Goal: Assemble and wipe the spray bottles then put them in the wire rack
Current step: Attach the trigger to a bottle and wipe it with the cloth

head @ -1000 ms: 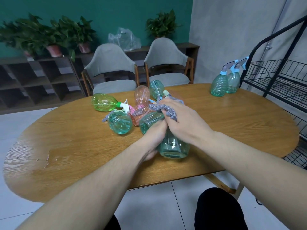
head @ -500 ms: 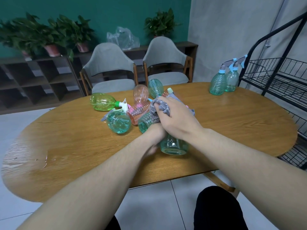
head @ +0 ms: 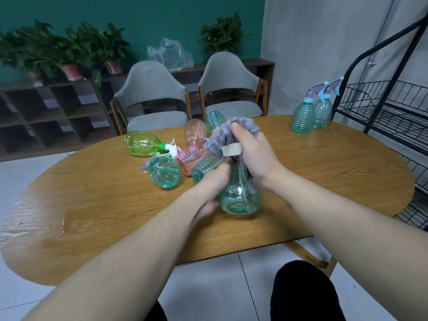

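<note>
Teal bottle [head: 239, 193] gripped by left hand [head: 214, 179]; right hand [head: 253, 154] fingers clutch cloth [head: 222, 137].

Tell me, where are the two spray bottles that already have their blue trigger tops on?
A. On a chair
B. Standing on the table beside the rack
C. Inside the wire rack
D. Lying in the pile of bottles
B: the two capped bottles stand upright on the table edge, just left of the wire rack.
</note>
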Tool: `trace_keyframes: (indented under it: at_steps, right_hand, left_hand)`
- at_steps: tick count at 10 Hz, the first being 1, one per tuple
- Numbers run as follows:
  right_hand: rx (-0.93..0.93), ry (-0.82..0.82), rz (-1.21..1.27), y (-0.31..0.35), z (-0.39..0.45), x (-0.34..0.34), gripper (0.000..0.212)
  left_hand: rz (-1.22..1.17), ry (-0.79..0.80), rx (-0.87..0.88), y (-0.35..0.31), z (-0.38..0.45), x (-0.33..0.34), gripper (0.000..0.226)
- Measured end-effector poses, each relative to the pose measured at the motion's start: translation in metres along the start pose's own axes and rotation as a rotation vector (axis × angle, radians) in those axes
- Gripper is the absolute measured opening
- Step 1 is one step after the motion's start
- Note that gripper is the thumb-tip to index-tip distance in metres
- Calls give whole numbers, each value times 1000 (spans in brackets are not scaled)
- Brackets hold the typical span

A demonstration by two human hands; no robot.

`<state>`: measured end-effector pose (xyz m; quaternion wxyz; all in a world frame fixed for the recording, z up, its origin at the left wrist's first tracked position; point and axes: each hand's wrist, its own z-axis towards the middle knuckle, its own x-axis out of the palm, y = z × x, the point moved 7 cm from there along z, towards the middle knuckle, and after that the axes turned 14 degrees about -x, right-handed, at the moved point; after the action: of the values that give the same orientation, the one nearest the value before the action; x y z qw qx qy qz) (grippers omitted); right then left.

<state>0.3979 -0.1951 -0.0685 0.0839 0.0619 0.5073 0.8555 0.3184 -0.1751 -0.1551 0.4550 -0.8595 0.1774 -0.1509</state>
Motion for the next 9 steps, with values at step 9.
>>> trace_keyframes:
  at_steps: [9]
  right_hand:
    - [100,380,-840,-33,-32,0,80]
  left_hand:
    - [-303,-7,77,24,0,6,46]
